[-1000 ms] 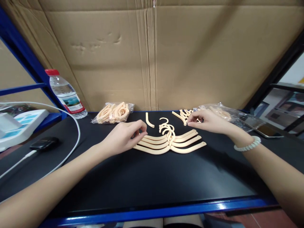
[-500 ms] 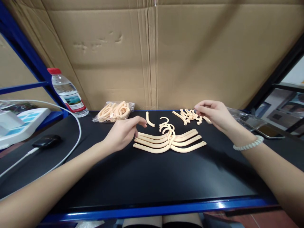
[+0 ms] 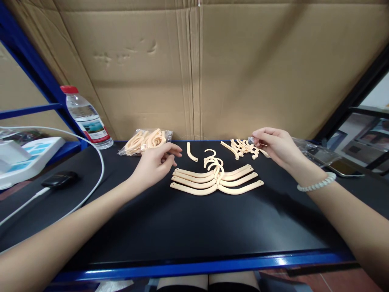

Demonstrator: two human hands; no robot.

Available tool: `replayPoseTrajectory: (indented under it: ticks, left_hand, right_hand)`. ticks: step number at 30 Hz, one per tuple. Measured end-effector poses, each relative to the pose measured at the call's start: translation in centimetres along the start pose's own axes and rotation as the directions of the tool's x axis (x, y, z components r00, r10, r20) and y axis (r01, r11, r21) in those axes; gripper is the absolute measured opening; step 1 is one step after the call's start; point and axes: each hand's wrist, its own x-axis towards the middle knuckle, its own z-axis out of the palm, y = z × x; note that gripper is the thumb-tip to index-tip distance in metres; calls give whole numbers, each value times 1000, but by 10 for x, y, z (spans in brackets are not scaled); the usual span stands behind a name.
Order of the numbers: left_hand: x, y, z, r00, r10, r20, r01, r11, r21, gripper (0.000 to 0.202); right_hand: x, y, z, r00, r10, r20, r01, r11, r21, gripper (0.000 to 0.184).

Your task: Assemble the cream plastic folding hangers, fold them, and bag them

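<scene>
Several cream plastic hangers (image 3: 194, 182) lie stacked in the middle of the black table (image 3: 188, 227). My left hand (image 3: 153, 163) hovers just left of the stack, fingers loose and apart, holding nothing. It lies between a sealed bag of cream parts (image 3: 146, 140) and a single curved piece (image 3: 191, 153). My right hand (image 3: 275, 148) is at the back right, thumb and fingers pinched on the edge of a clear plastic bag (image 3: 302, 144). Its fingertips sit right beside a small pile of cream hook pieces (image 3: 241, 148).
A water bottle (image 3: 86, 119) stands at the back left. A white cable (image 3: 99, 172), a black device (image 3: 59, 178) and a white unit (image 3: 28, 158) lie on the left. A phone (image 3: 345, 169) lies far right. A cardboard wall (image 3: 194, 69) closes the back; a blue rail (image 3: 206, 267) edges the front.
My left hand has lifted off the hangers' left end and drawn back to the left. My right hand has moved back and right from the hangers to the clear bag's edge.
</scene>
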Motion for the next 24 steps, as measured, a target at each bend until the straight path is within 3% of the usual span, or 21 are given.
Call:
replayPoseTrajectory:
  ticks: [9,17,24]
  left_hand:
    - [3,-8,2,999,-44,-7,44,999,1,18]
    - [2,-4,2,1000,-25,2,25,999,44,17]
    - [2,-4,1,1000,-29,-6,30,999,45,17]
  right_hand:
    - [0,4,3,999,-18,42,19,1000,-21,24]
    - [-3,6,10,996,48,80,-61,985,159,22]
    - [-6,6,12,993,87,78,-102,973,208,21]
